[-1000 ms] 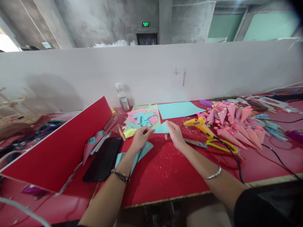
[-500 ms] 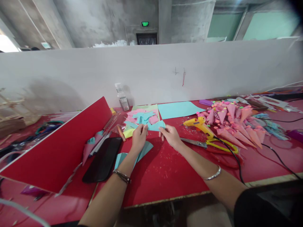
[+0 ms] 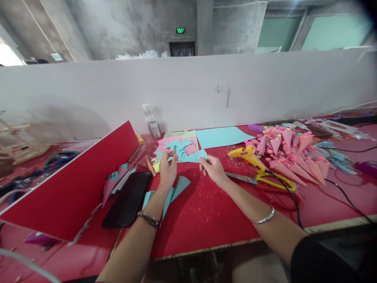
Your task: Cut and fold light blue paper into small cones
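I had the right hand [image 3: 212, 168] pinching the right end of a small, curved blue paper [image 3: 194, 157] over the table [image 3: 203, 232]. The left hand [image 3: 167, 171] was half open at the paper's other end, fingers loosely curled, with nothing I could make out in its grasp; whether it touched the paper, I couldn't tell. I judged the paper light, springy and easily creased, best taken lightly by its edges. Just beyond lay pink and blue scraps [image 3: 178, 147]; nearer me, folded blue pieces [image 3: 180, 187] and a black phone [image 3: 128, 200]. Scissors [image 3: 255, 180] and a yellow glue gun [image 3: 250, 156] hemmed in the right side, before piled pink cones [image 3: 290, 153].
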The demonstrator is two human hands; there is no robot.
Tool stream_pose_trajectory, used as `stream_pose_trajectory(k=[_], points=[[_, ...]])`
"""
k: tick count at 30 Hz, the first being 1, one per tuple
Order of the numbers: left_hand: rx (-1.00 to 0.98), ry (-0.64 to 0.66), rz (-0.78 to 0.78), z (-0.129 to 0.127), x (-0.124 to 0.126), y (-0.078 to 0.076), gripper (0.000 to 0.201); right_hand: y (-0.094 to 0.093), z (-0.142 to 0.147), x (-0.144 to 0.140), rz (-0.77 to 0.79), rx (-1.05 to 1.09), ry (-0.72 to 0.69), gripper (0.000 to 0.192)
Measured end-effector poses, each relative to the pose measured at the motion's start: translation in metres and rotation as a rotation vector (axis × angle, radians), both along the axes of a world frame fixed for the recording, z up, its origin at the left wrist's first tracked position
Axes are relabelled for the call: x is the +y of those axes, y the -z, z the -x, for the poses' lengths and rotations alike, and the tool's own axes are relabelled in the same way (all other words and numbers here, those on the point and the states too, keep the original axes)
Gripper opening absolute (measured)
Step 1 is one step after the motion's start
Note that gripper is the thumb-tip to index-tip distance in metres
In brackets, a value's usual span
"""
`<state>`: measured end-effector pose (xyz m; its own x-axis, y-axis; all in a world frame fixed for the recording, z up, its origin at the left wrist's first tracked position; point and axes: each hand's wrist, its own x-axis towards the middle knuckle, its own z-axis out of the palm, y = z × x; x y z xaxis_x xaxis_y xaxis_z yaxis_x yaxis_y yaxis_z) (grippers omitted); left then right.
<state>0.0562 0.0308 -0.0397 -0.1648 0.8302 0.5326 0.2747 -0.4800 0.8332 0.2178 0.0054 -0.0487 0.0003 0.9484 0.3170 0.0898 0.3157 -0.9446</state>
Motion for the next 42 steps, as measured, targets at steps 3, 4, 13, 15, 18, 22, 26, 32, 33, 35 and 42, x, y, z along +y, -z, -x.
stream_pose_trajectory(k=[3, 4, 13, 15, 18, 22, 26, 32, 33, 35, 42], points=[[0.015, 0.032, 0.029, 0.000, 0.002, 0.002, 0.018, 0.002, -0.001, 0.002, 0.007, -0.017, 0.017, 0.032], [0.031, 0.037, 0.054, 0.001, 0.003, 0.003, 0.018, 0.003, -0.001, 0.002, 0.007, -0.026, 0.023, 0.031], [-0.061, 0.021, 0.076, 0.001, 0.001, 0.001, 0.029, 0.015, 0.001, 0.010, 0.164, -0.040, -0.020, 0.005], [-0.133, 0.031, 0.060, 0.000, 0.003, 0.002, 0.031, 0.015, 0.001, 0.010, 0.201, -0.027, -0.022, 0.021], [-0.181, 0.049, 0.052, -0.002, 0.005, 0.003, 0.031, 0.013, 0.001, 0.007, 0.223, -0.026, 0.016, 0.053], [-0.184, 0.103, 0.038, -0.003, 0.005, 0.004, 0.028, 0.007, 0.002, -0.002, 0.068, -0.180, -0.084, 0.041], [-0.156, 0.129, 0.030, -0.003, 0.001, 0.002, 0.029, 0.003, 0.009, -0.012, -0.226, -0.470, -0.262, 0.028], [-0.126, 0.131, 0.004, -0.007, -0.004, -0.001, 0.032, 0.005, 0.013, -0.015, -0.408, -0.818, -0.369, 0.032], [-0.128, 0.135, 0.004, -0.007, -0.004, -0.001, 0.031, 0.006, 0.013, -0.014, -0.391, -0.829, -0.367, 0.026], [-0.131, 0.140, 0.014, -0.008, -0.004, -0.001, 0.030, 0.007, 0.013, -0.013, -0.369, -0.814, -0.363, 0.018], [-0.131, 0.172, 0.027, -0.009, -0.005, -0.001, 0.028, 0.006, 0.012, -0.011, -0.333, -0.699, -0.345, 0.007]])
